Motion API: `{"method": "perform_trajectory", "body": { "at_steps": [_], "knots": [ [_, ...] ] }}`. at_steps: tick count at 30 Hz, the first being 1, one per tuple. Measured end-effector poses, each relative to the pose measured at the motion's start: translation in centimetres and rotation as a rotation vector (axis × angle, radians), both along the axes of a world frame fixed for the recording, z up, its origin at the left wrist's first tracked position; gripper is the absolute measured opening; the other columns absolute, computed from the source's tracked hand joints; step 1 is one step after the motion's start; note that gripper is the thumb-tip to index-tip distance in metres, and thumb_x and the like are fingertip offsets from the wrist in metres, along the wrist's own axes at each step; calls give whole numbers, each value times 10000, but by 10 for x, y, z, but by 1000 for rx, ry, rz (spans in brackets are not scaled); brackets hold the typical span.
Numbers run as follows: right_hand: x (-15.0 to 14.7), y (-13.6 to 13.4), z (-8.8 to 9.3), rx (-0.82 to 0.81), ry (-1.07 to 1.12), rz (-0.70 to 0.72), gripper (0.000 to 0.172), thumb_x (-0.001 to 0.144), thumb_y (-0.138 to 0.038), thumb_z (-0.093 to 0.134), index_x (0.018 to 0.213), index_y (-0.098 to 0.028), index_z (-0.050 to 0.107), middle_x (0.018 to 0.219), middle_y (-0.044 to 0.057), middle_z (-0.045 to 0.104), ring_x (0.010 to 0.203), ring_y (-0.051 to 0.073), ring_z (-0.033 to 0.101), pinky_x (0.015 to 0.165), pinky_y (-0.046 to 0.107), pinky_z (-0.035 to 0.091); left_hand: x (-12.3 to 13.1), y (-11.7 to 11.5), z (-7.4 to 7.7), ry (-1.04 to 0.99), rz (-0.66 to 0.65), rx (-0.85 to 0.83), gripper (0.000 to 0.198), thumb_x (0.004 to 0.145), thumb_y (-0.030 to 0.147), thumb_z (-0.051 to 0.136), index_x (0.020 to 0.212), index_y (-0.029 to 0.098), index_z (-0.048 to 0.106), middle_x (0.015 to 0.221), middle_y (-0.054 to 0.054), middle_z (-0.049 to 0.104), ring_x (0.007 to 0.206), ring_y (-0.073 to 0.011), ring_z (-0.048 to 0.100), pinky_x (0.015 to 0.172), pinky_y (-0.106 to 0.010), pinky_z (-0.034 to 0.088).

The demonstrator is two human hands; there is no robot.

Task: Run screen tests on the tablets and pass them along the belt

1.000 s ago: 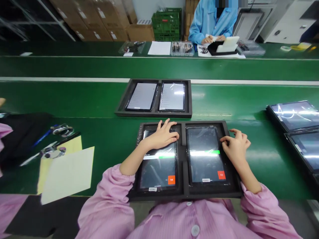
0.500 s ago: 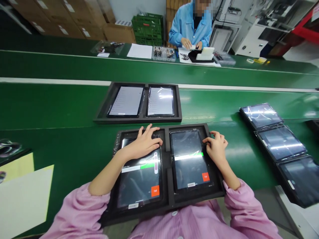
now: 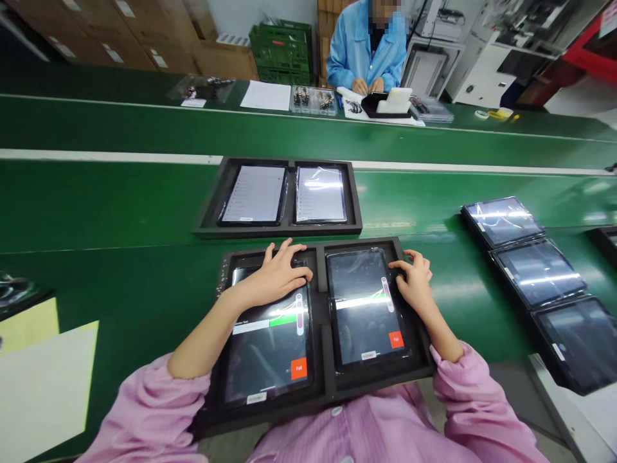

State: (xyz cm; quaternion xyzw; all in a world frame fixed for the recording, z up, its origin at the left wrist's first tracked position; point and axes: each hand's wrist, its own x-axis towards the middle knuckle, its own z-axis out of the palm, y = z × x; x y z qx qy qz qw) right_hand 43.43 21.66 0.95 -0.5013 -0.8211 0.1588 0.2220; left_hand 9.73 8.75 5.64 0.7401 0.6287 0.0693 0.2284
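Pink-sleeved worker's L hand, fingers spread wide, lies over the top of the L tablet; R hand, fingers bent, is at the R tablet's upper right edge, grip hard to tell. Both units sit in a blk tray, w/ 2nd tray just beyond.

1. I get bright, even light across the green desk, with a pale sheen toward two o'clock.
2. Lamps reflect as white streaks on the row of tablets at three o'clock; glare also crosses the far tablet at twelve.
3. Soft shadow darkens the row's nine-o'clock side.
4. My view dims toward the ten-o'clock corner.
5. Wide-lens stretch tilts the cartons at ten.
6. I see the near tablets fairly crisply; the dark item at nine is too blurred to identify.
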Motion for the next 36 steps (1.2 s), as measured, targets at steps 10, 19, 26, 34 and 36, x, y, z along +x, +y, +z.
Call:
{"method": "perform_trajectory", "body": {
  "at_steps": [10, 19, 26, 34, 36],
  "knots": [
    [-1, 2, -8, -13, 1, 7, 381, 681, -73, 474, 938, -236, 701, 1231, 130, 480, 1113, 344, 451, 904, 567, 426, -3, -2, -3, 23, -10, 65, 330, 993, 387, 349, 1044, 287, 658, 1429, -68, 392, 1486, -384, 151, 1159, -725, 85],
    [2, 12, -9, -42, 193, 100, 431, 738, -75, 431, 1109, -209, 605, 1138, 123, 485, 1155, 301, 493, 1044, 519, 408, -7, 0, -8, 75, 4, 154, 330, 996, 413, 356, 1063, 292, 656, 1397, -91, 463, 1354, -322, 369, 1134, -637, 234],
    [0, 11, -8, -3, 215, 108, 419, 723, -68, 418, 1093, -201, 563, 1114, 125, 502, 1120, 289, 514, 1021, 500, 433, -14, 8, -5, 54, 150, 236, 387, 987, 403, 358, 1255, 244, 587, 1224, -103, 566, 1130, -285, 575, 1010, -489, 438],
    [-1, 11, -8, 73, 271, 110, 365, 784, -130, 427, 1116, -213, 554, 1097, 115, 521, 1103, 285, 529, 992, 499, 454, -28, 7, -15, 198, 492, 330, 611, 967, 452, 387, 1499, 152, 373, 1535, -168, 438, 1300, -373, 426, 1045, -563, 394],
    [-1, 11, -8, 76, 268, 107, 362, 785, -132, 429, 1113, -215, 559, 1097, 114, 521, 1108, 283, 528, 997, 497, 450, -27, 7, -18, 233, 511, 213, 654, 966, 454, 382, 1542, 153, 307, 1601, -161, 341, 1307, -395, 411, 1032, -605, 380]
  ]
}}
